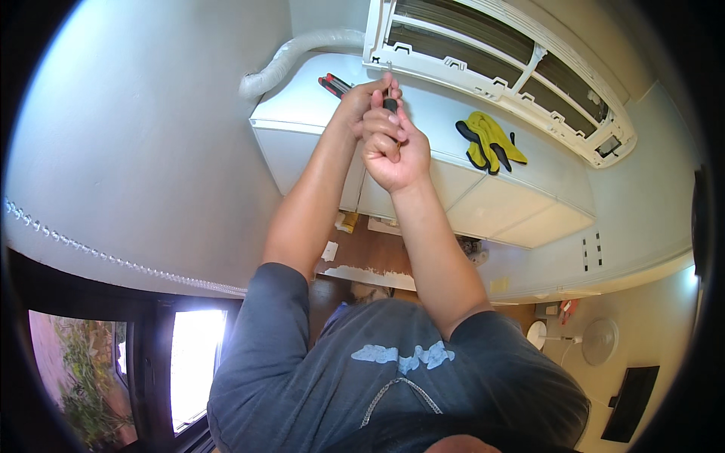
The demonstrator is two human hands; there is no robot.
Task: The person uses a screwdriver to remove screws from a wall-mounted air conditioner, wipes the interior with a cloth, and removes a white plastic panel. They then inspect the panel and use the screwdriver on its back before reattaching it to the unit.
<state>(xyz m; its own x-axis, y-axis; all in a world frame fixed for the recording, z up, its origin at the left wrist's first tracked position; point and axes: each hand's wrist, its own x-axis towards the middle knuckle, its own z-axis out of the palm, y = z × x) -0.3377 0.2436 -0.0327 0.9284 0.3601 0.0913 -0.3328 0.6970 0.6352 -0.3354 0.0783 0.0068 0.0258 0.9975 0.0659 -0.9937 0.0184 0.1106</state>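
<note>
Both my hands are raised at the lower left end of a white wall air-conditioner unit (483,83) with its filters exposed. My right hand (394,151) is closed around the dark handle of a screwdriver (390,104), which points up toward the unit's lower edge. My left hand (356,109) is just beside and behind it, its fingertips around the upper part of the screwdriver; whether the tip sits in a screw is too small to tell. Red-and-black hand tools (330,84) lie just left of my hands on the white cabinet top (294,98), partly hidden by my left hand.
Yellow-and-black gloves (489,142) rest on the cabinet to the right. A wrapped white pipe (283,60) runs from the unit down the left wall. A bead chain (113,263) hangs across the left, above a dark-framed window (140,370). A fan (600,340) is low right.
</note>
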